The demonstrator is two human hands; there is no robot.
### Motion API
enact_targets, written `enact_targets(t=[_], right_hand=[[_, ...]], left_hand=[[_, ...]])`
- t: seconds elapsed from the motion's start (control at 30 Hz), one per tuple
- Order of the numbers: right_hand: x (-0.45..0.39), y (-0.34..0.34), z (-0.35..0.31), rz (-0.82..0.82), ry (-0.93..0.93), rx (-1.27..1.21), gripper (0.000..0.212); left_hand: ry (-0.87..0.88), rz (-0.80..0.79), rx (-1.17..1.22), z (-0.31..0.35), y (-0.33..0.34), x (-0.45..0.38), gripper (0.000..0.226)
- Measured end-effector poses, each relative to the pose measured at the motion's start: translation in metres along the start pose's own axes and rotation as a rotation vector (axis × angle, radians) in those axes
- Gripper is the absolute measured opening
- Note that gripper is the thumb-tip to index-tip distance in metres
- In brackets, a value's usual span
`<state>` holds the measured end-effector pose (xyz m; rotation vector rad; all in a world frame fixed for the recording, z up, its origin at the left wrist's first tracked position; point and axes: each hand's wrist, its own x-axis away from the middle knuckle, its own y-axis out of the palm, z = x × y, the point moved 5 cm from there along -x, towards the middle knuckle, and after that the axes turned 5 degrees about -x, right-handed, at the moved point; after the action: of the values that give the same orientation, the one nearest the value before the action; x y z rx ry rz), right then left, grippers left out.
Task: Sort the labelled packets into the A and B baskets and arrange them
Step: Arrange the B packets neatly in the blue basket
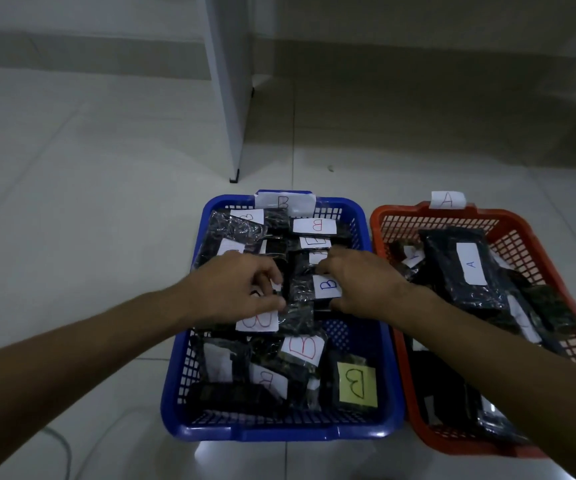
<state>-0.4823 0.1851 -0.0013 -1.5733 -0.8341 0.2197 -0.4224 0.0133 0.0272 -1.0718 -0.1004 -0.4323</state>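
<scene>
Hands over the blue basket

Packets in dark wrap with white B labels fill the blue basket (380,341), which carries a B tag (284,201) on its far rim. I see my left hand (236,289) and right hand (359,285) both curled on one packet (305,292) at the basket's middle, each pinching a side. Just beside it, on the right, sits the red basket (521,237), tagged A (447,199), holding A-labelled packets (466,268). Both stand on a pale tiled floor (89,202).

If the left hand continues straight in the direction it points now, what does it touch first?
Probably the blue-B packet just ahead of the left hand, which the right hand also holds; depth is unclear.
</scene>
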Motion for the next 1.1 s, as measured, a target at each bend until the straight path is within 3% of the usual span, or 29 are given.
enact_targets(t=[0.1, 0.2, 0.37, 0.43, 0.5, 0.57, 0.67, 0.77, 0.83, 0.9, 0.97, 1.1], right_hand=[[-0.002, 0.003, -0.001, -0.021, 0.003, -0.083, 0.049], [-0.003, 0.009, -0.005, -0.016, -0.014, -0.11, 0.054], [-0.003, -0.004, -0.002, -0.005, -0.011, -0.101, 0.063], [-0.001, -0.011, -0.002, 0.003, -0.024, -0.159, 0.052], [0.004, -0.019, -0.007, 0.032, -0.033, -0.254, 0.026], [0.012, -0.02, -0.01, -0.036, 0.006, -0.303, 0.012], [0.032, -0.004, -0.014, -0.414, 0.077, -0.249, 0.018], [0.053, 0.012, -0.022, -0.703, 0.126, -0.153, 0.055], [0.059, 0.018, -0.031, -0.742, 0.121, -0.075, 0.078], [0.061, 0.021, -0.039, -0.733, 0.094, 0.036, 0.086], [0.061, 0.017, -0.044, -0.653, 0.067, 0.149, 0.083], [0.065, 0.013, -0.048, -0.593, 0.053, 0.145, 0.07]], left_hand=[[0.052, -0.17, -0.254, -0.002, 0.014, 0.002, 0.054], [0.073, -0.146, -0.341, 0.0, 0.016, 0.002, 0.052], [0.119, -0.083, -0.29, 0.001, 0.009, -0.001, 0.047], [0.135, -0.009, -0.27, 0.001, 0.002, -0.002, 0.045], [0.134, 0.024, -0.247, -0.001, -0.002, 0.0, 0.045], [0.158, 0.004, -0.272, -0.001, 0.001, 0.003, 0.047], [0.207, -0.002, -0.31, 0.007, 0.006, 0.009, 0.047], [0.227, 0.011, -0.28, 0.017, 0.007, 0.004, 0.047], [0.226, -0.03, -0.297, 0.021, 0.011, -0.002, 0.049], [0.216, -0.102, -0.338, 0.02, 0.019, -0.007, 0.052], [0.208, -0.131, -0.345, 0.018, 0.023, -0.009, 0.052], [0.191, -0.139, -0.26, 0.013, 0.024, -0.01, 0.043]])
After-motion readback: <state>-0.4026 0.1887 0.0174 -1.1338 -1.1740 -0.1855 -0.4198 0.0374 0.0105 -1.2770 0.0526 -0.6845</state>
